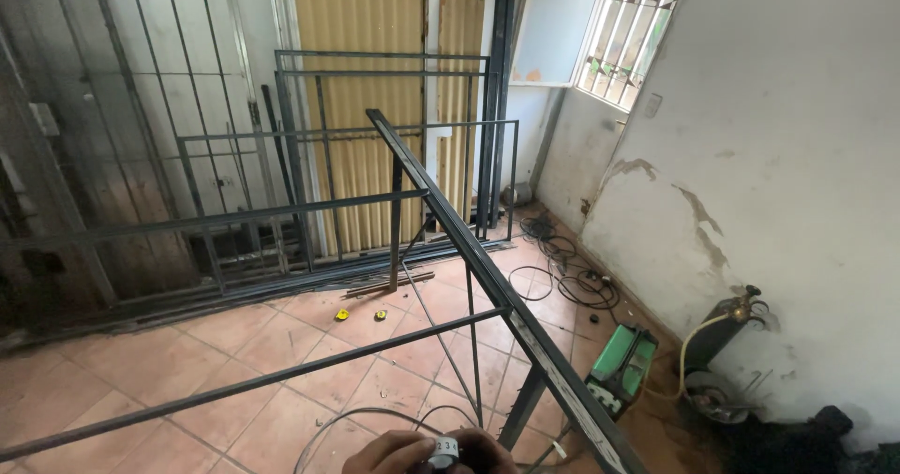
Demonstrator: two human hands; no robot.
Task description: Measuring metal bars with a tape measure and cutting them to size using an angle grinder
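Terracotta tile floor [234, 361] — black cables [572, 282], green welder [623, 366], yellow bits [361, 316]

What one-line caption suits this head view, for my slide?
Hand holding small object beside dark steel frame over tiled floor.

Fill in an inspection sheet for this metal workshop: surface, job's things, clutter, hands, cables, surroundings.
Surface: terracotta tile floor, dusty.
Job's things: dark steel frame; small numbered object held at the bottom edge.
Clutter: two small yellow items; loose bars.
Hands: one hand grips the small object; which hand cannot be told.
Cables: black coils by the wall; a cable loop near the hand.
Surroundings: green welding machine, barred window, peeling wall.
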